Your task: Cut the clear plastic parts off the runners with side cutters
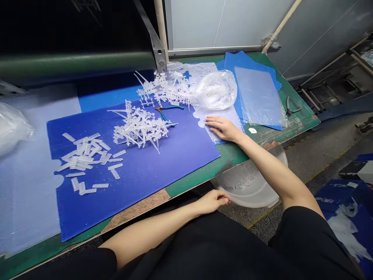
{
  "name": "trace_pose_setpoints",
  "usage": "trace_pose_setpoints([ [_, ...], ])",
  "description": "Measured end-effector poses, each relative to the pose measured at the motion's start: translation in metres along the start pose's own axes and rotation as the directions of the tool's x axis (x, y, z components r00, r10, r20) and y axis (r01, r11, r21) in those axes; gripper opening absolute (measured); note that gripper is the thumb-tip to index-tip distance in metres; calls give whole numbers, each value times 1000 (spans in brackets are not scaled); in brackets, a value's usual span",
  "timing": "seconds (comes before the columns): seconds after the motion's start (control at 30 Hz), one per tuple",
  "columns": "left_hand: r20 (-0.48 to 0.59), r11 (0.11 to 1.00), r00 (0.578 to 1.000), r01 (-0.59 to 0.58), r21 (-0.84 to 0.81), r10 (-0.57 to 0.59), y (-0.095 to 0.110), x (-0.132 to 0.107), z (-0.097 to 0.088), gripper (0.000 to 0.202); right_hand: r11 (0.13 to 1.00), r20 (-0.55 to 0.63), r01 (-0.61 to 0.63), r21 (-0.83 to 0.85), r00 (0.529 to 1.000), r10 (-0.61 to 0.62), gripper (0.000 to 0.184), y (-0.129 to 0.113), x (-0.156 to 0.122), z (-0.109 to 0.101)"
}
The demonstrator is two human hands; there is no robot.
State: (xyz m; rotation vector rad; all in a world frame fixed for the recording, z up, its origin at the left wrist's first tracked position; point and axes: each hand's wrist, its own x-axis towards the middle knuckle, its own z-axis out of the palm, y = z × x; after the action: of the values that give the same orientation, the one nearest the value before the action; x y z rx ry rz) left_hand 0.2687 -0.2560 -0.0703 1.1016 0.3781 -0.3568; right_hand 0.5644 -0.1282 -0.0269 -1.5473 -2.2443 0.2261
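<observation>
My right hand (223, 128) lies flat, fingers stretched, on a whitish corrugated sheet (233, 116) beside a clear plastic bag (218, 91) of small white pieces. My left hand (214, 201) is closed just off the table's front edge, near the rim of a white tub (266, 196); its fingers hide whatever they may hold. On the blue corrugated sheet (186, 151) are a tangled heap of white plastic sprues (141, 128), green-handled cutters (163, 112) and loose white strips (84, 153). Another sprue heap (167, 89) lies behind.
Blue sheets (256, 62) with a clear plastic sleeve (259, 95) lie at the right. Dark-handled cutters (292, 107) rest near the green table's (305, 116) right end. A plastic bag (13, 128) sits at far left. A dark roller (78, 68) spans the back left.
</observation>
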Motion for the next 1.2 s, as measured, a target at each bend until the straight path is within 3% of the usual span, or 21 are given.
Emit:
trace_pose_setpoints([
  [0.1, 45, 990, 990, 128, 64, -131, -37, 21, -12, 37, 1000, -46, 7, -7, 999, -8, 35, -6, -4, 0],
  [0.23, -10, 975, 985, 171, 139, -171, -46, 32, -26, 40, 998, -31, 53, -43, 998, -54, 53, -10, 10, -1],
  [0.37, -33, 968, 997, 82, 236, -76, -16, 7, -13, 37, 989, 48, 135, -67, 990, -132, 44, -5, 17, 2],
  [0.5, 73, 948, 991, -127, 290, 111, 36, -41, 6, 34, 986, 27, 105, -128, 994, -103, 36, 2, -3, -5],
  [0.57, 86, 918, 975, -220, 330, 203, 60, -62, 7, 35, 983, 38, 93, -156, 995, -88, 35, 2, -14, -11],
  [0.63, 22, 863, 956, -275, 423, 293, 76, -77, 1, 37, 979, 37, 49, -199, 998, -42, 36, 0, -20, -16],
  [0.73, -91, 785, 918, -276, 555, 387, 81, -91, -15, 37, 948, -5, -96, -303, 995, 99, 64, -8, -15, -20],
  [0.83, -132, 677, 869, -268, 685, 477, 72, -101, -29, 32, 888, -5, -229, -400, 969, 247, 86, -19, -3, -19],
  [0.9, -126, 592, 832, -269, 760, 540, 65, -106, -34, 28, 851, 23, -275, -447, 948, 318, 79, -28, 3, -18],
  [1.03, -86, 413, 715, -296, 861, 693, 59, -111, -41, 25, 782, 43, -347, -518, 902, 429, 47, -40, 7, -17],
  [1.2, 64, 192, 631, -329, 925, 773, 63, -119, -53, 23, 703, 17, -424, -571, 850, 526, 45, -42, 6, -15],
])
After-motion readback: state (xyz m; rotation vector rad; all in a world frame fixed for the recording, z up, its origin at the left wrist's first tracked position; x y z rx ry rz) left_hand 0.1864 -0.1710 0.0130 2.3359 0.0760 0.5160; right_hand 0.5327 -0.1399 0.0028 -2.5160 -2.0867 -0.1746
